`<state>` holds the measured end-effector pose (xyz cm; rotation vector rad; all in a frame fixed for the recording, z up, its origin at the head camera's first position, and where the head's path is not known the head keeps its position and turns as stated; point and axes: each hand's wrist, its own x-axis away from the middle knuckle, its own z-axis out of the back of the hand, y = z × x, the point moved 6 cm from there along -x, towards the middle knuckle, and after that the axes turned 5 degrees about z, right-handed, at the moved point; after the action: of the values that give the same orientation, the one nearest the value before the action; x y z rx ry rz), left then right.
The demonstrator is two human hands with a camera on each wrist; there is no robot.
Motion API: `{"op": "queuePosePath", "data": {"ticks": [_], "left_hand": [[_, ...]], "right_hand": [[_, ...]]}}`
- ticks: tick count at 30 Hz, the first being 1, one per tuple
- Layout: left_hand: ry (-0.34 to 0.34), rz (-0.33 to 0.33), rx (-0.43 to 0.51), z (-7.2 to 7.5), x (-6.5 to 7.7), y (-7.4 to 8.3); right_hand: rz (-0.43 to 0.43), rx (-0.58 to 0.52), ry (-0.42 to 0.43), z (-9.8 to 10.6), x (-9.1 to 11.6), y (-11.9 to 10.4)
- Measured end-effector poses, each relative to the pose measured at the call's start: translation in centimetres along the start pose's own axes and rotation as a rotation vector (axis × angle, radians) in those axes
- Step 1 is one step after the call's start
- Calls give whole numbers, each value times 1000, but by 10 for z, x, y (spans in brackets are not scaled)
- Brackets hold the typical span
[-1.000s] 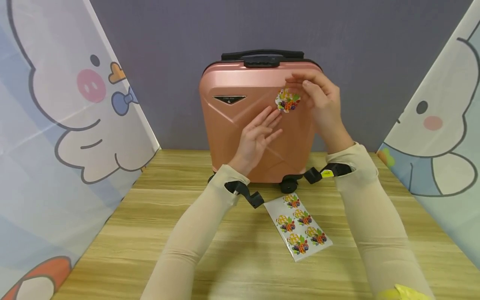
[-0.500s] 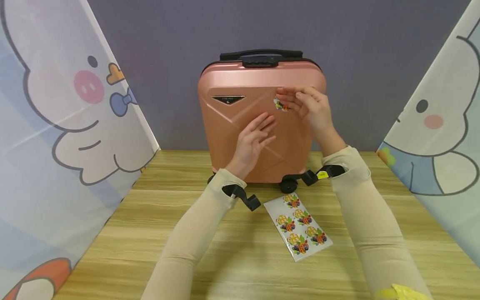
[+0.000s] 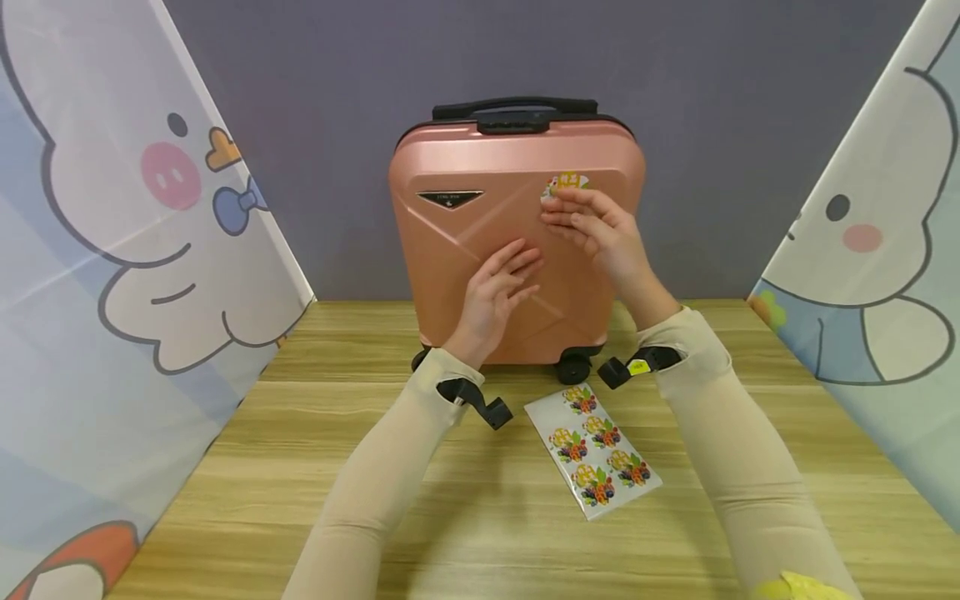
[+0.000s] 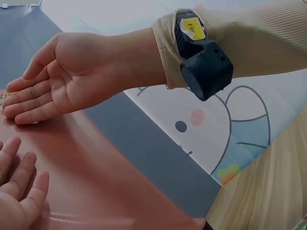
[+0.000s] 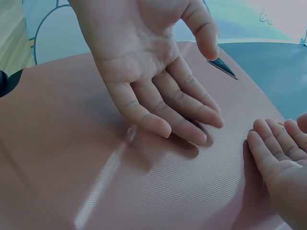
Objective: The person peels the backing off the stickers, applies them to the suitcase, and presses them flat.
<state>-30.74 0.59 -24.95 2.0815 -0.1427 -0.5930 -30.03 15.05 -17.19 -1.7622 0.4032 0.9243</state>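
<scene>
A pink hard-shell suitcase (image 3: 442, 267) stands upright, its front facing me. On its upper right front lies a round sticker (image 3: 567, 180) printed with fruit and yellow characters. My right hand (image 3: 606, 237) lays nearly straight fingers over the sticker's lower part, hiding it. In the left wrist view, a bit of the sticker (image 4: 6, 96) shows past the right fingertips. Lower on the shell, my left hand (image 3: 489, 300) has its fingers extended and spread. The right wrist view shows this left hand (image 5: 153, 91) palm up, fingertips close to the textured surface.
A white sheet of stickers (image 3: 592, 450) lies on the wooden table (image 3: 300, 467) in front of the suitcase wheel (image 3: 573, 368). Cartoon-printed panels (image 3: 90, 250) flank both sides, and a grey wall (image 3: 300, 125) rises behind.
My right hand has moved left and down across the sticker, uncovering its top and covering its lower part. My left hand has shifted slightly down and left. The view has drifted a little.
</scene>
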Motion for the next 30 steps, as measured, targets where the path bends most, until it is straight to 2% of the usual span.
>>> {"op": "queuePosePath", "data": {"ticks": [6,10,21,30], "left_hand": [[-11,-25,-3,3,6,-4],[-6,-19,-23,4,11,-8],[44,67,-78,14,25,-32],[49,119,-130,21,36,-57]], "right_hand": [[-54,44,31,5,12,8],[-92,80,44,10,25,14],[-143,163,58,24,57,26],[-168,231,40,33,89,38]]}}
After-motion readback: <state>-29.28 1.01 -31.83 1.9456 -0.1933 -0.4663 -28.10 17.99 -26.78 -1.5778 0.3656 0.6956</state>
